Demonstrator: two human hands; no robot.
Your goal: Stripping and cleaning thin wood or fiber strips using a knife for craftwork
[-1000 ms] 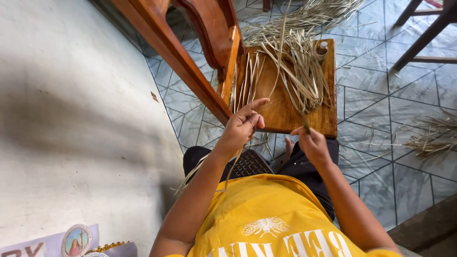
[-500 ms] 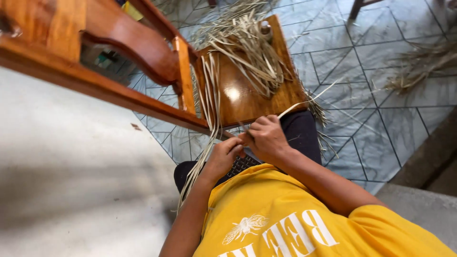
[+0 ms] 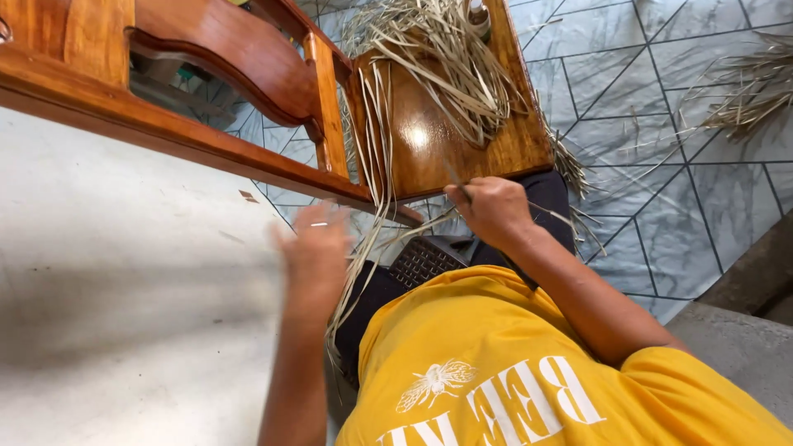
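Half a second ago both hands met at the strips; now the left hand (image 3: pixel 318 248) has swung away toward the wall, open and blurred, holding nothing. The right hand (image 3: pixel 493 208) is pinched shut on thin dry palm strips (image 3: pixel 373 190) at the near edge of the wooden stool (image 3: pixel 429 140). Those strips run long, from the stool top down toward the lap, between the two hands (the left looks a bit nearer). More strips (image 3: pixel 446 49) lie piled on top.
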